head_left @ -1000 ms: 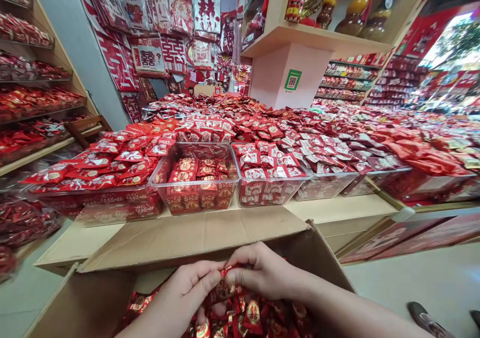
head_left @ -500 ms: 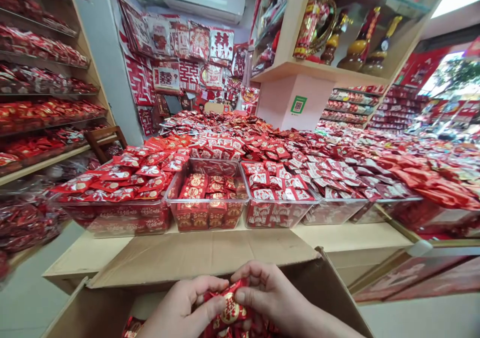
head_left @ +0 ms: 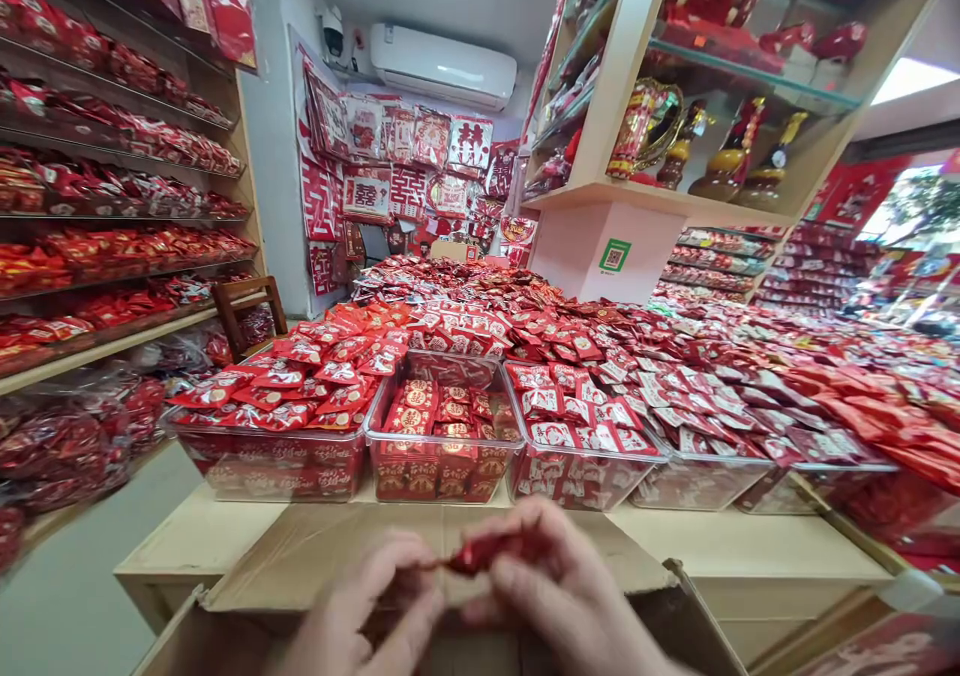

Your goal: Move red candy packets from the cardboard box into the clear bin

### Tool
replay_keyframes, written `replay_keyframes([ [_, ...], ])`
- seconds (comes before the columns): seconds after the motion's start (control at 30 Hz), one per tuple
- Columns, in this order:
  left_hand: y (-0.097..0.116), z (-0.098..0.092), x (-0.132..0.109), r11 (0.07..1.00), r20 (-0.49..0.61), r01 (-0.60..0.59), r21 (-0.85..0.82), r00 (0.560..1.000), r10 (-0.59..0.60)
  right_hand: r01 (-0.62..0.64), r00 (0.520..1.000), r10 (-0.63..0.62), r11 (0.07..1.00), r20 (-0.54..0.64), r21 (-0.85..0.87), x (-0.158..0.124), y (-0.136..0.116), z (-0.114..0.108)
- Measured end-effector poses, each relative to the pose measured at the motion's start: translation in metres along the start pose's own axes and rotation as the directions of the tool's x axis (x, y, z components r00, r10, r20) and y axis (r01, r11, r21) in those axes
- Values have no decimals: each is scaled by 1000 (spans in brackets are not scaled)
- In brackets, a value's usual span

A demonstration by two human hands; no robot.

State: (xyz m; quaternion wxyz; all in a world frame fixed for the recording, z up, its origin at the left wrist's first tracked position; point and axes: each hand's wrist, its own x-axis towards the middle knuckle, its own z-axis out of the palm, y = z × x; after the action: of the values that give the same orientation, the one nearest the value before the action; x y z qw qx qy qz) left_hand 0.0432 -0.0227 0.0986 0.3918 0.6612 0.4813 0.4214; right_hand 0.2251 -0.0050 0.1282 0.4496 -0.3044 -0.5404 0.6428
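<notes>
Both my hands are raised together at the bottom middle, blurred by motion. My left hand (head_left: 367, 611) and my right hand (head_left: 559, 591) pinch a small red foil packet (head_left: 472, 554) between their fingertips, over the open flap of a cardboard box (head_left: 315, 561). Just beyond stands a clear plastic bin (head_left: 442, 436), partly filled with red-and-gold packets. The bins on either side of it are heaped full.
A long pale wooden counter (head_left: 750, 556) carries rows of clear bins piled with red packets. Shelves of red goods (head_left: 112, 256) run along the left wall, with a wooden chair (head_left: 247, 306) by them. Ornamental bottles (head_left: 712, 156) stand on a shelf unit at right.
My hands have lifted the packet up out of the box. The view has tilted upward, so the box contents are out of sight and the air conditioner shows.
</notes>
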Motion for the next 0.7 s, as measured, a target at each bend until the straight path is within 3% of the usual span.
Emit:
replay_keyframes([
  [0.03,-8,-11,6,970,-65,-96,222,991,113,103,994,-106,975,-4,-196,17,-15,-5],
  [0.07,-17,-22,12,909,-66,-133,395,983,173,226,968,-251,890,-11,-397,37,-30,-11],
  [0.1,-27,-30,17,841,-102,-115,529,975,197,284,933,-359,756,-12,-590,60,-43,-18],
  [0.13,-37,-36,22,773,-129,-85,629,969,211,255,919,-394,617,-12,-744,83,-53,-25],
  [0.2,-52,-41,27,722,-114,-84,687,969,220,70,975,-220,244,15,-967,127,-64,-37],
  [0.27,-58,-39,26,670,-74,-108,734,969,237,39,997,-63,81,34,-996,161,-62,-42],
  [0.33,-58,-36,24,605,-50,-123,787,964,262,95,992,79,16,96,-995,183,-55,-42],
  [0.47,-56,-34,21,534,-44,-137,834,949,312,226,927,325,-87,187,-970,201,-41,-36],
  [0.7,-57,-32,21,533,-57,-125,837,948,313,302,847,494,-144,196,-942,209,-37,-27],
])
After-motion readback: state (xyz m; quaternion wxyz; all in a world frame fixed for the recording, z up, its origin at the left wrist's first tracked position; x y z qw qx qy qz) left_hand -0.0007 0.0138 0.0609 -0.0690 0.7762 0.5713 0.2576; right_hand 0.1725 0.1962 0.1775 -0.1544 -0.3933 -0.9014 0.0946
